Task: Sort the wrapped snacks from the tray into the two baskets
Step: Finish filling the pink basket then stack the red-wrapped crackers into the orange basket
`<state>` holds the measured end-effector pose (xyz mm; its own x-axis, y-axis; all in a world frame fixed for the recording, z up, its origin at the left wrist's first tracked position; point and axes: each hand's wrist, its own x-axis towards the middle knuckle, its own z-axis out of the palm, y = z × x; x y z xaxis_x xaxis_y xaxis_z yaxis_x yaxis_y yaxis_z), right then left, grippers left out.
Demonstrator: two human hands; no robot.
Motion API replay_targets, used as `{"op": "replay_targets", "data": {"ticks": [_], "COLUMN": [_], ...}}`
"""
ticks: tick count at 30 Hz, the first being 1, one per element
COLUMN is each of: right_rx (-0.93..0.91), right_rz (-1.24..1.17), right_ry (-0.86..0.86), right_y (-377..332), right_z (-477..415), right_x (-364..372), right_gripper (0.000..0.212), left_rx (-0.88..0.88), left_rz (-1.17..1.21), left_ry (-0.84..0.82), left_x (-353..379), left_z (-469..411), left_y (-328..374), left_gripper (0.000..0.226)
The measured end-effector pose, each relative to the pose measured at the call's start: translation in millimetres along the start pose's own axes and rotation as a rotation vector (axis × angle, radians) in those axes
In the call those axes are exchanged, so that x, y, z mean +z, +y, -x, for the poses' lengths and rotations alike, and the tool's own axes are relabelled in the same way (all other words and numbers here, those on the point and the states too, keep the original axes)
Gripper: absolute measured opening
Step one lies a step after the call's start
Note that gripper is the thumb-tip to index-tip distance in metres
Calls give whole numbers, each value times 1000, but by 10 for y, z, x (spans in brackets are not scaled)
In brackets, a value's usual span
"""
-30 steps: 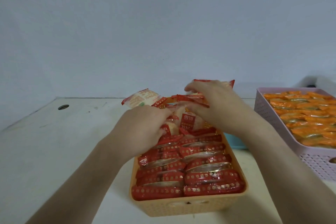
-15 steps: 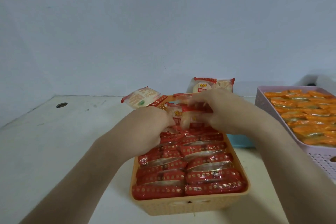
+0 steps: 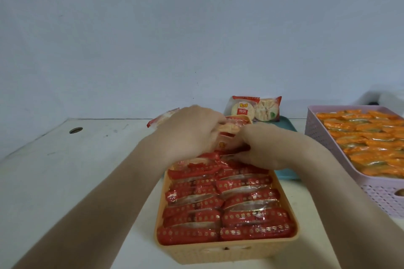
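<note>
An orange basket (image 3: 227, 251) stands in front of me, packed with two rows of red wrapped snacks (image 3: 220, 205). At its far end my left hand (image 3: 190, 133) and my right hand (image 3: 271, 150) meet over one red snack packet (image 3: 229, 140), fingers curled on it from both sides. The packet sits tilted on top of the rows. Behind the basket lies a teal tray (image 3: 286, 126); one red packet (image 3: 255, 109) stands on it, and another packet (image 3: 161, 119) peeks out behind my left hand.
A pink basket (image 3: 378, 192) full of orange wrapped snacks (image 3: 367, 137) stands at the right. The white table (image 3: 76, 170) has a round hole (image 3: 75, 130) at the far left and ends at a wall.
Both hands have drawn closer together and come down onto the far end of the orange basket with the red packet. The packet standing on the tray is now uncovered.
</note>
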<state>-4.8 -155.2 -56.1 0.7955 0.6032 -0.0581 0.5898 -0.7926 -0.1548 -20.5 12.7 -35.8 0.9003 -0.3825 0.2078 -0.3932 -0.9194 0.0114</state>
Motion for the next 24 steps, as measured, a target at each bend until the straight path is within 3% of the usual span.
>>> {"op": "replay_targets", "data": {"ticks": [2,5,7,11,16,21,24], "right_rx": [-26,11,98,125,109,60,14], "right_rz": [-159,-326,-268,-241,-254,-238,-310], "right_ry": [46,449,575,437,519,441,487], "right_y": [50,209,286,269,241,158,116], "right_z": [68,43,-35,-159,-140,-125,-95], "right_x": [-70,-93,-17,179,131,118,64], "right_gripper": [23,22,36,52,35,30,34], "left_rx": [-6,-37,-37,-43,-83,-112,-138], "left_rz": [-64,-18,-32,-21,162,232,170], "left_ry": [-89,-68,-71,-149,-278,-224,-49], "left_x": [100,106,67,-15,-47,46,51], "left_z": [-43,-16,20,101,206,194,170], "left_y": [-1,-39,-57,-69,-132,-162,-192], "left_gripper": [27,22,20,23,45,44,34]}}
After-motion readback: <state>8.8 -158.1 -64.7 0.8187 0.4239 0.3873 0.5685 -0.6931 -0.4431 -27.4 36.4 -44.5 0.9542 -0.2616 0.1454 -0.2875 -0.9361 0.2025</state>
